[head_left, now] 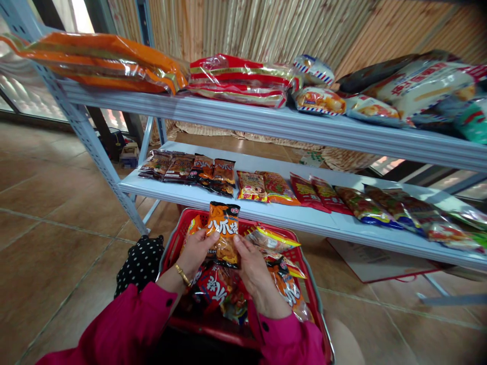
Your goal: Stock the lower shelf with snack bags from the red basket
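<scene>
Magenta sleeves [117, 324] near, pale-blue shelving rack [243, 115] far, red shopping basket [213, 328] between.
Above the basket, the left hand [197, 249] and right hand [251, 262] narrowly pinch opposite side edges of one orange-and-black snack packet [223, 244], its printed front between their thumbs.

orange packet [226, 246] over red basket [222, 328]

Magenta sleeves [114, 324], gold bracelet [183, 275]

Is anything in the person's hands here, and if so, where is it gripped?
Yes: an orange-and-black snack packet, held upright by its two side edges, the left hand on one and the right hand on the other.
</scene>
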